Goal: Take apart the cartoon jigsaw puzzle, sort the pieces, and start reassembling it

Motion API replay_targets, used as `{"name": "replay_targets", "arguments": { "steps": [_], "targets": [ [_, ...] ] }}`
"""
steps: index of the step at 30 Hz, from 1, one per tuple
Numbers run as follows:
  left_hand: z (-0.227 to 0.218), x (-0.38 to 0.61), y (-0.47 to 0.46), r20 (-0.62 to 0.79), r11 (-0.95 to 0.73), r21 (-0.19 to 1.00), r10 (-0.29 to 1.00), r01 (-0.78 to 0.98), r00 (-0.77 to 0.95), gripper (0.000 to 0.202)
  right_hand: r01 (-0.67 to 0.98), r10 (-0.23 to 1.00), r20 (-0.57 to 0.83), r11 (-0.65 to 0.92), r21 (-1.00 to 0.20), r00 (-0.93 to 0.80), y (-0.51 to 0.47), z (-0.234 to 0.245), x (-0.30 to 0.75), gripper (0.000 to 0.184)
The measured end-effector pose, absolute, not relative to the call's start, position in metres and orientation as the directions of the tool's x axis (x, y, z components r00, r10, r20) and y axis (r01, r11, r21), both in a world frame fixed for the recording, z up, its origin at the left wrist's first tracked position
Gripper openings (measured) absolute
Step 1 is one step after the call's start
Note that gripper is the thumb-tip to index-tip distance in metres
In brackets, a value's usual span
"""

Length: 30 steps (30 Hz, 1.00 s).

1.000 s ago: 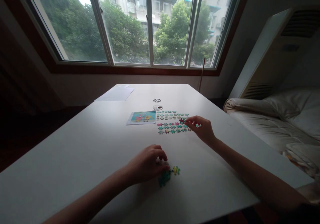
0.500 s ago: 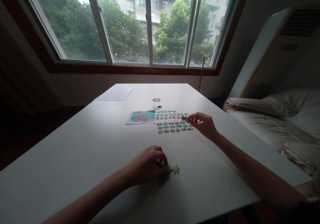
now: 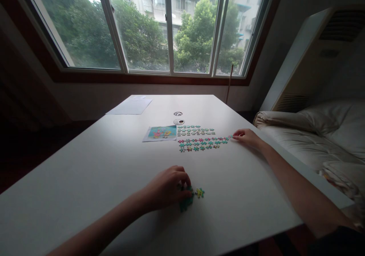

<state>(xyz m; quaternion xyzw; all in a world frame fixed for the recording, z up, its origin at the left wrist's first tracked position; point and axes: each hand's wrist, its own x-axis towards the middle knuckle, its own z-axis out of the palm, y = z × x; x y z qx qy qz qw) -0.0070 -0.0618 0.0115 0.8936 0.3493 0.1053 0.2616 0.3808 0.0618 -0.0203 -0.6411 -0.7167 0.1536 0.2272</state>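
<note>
My right hand (image 3: 246, 137) is at the right end of the rows of jigsaw pieces (image 3: 200, 139). Its thumb and fingertips pinch a small pinkish jigsaw piece (image 3: 231, 137) at the end of one row. Closer to me, my left hand (image 3: 171, 185) curls its fingers and thumb round a small heap of green jigsaw pieces (image 3: 186, 203), hiding part of it. Just right of this heap lies a yellow-green cluster of pieces (image 3: 200, 193). A cartoon picture sheet (image 3: 161, 133) lies left of the rows.
Two round black-and-white discs (image 3: 178, 121) lie beyond the rows. White paper sheets (image 3: 129, 106) rest at the far left of the white table (image 3: 85, 180). A padded cream sofa (image 3: 310, 126) stands on the right, and a window is ahead.
My right hand has moved right, from a dark red and green piece near the upper rows to the row's right end. My left hand stays over the heap.
</note>
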Motion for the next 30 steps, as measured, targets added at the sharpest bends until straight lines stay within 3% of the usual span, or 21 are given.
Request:
{"name": "replay_targets", "arguments": {
  "steps": [5,13,20,23,26,30],
  "targets": [
    [0.008,-0.008,-0.060,0.009,-0.613,0.563,0.675,0.554,0.738,0.013,0.851,0.996,0.060,0.081,-0.520,-0.058,0.061,-0.023,0.389,0.032],
    [0.005,-0.008,-0.059,0.014,-0.603,0.593,0.670,0.533,0.742,0.011,0.877,0.981,0.146,0.179,-0.447,-0.126,0.059,-0.019,0.372,0.030],
    [0.001,-0.007,-0.059,0.036,-0.597,0.603,0.683,0.529,0.730,0.008,0.897,0.983,0.126,0.175,-0.405,-0.134,0.056,-0.018,0.371,0.028],
    [0.000,-0.005,-0.058,0.072,-0.577,0.656,0.689,0.486,0.721,0.005,0.912,0.974,0.192,0.185,-0.365,-0.120,0.056,-0.016,0.370,0.027],
    [0.000,-0.004,-0.055,0.051,-0.436,0.791,0.746,0.429,0.664,0.008,0.911,0.929,0.340,0.259,-0.320,-0.144,0.054,-0.010,0.356,0.022],
    [0.002,-0.004,-0.047,-0.077,-0.102,0.940,0.865,0.325,0.495,0.020,0.829,0.812,0.520,0.469,-0.306,-0.267,0.040,0.001,0.307,0.016]
  ]
}}
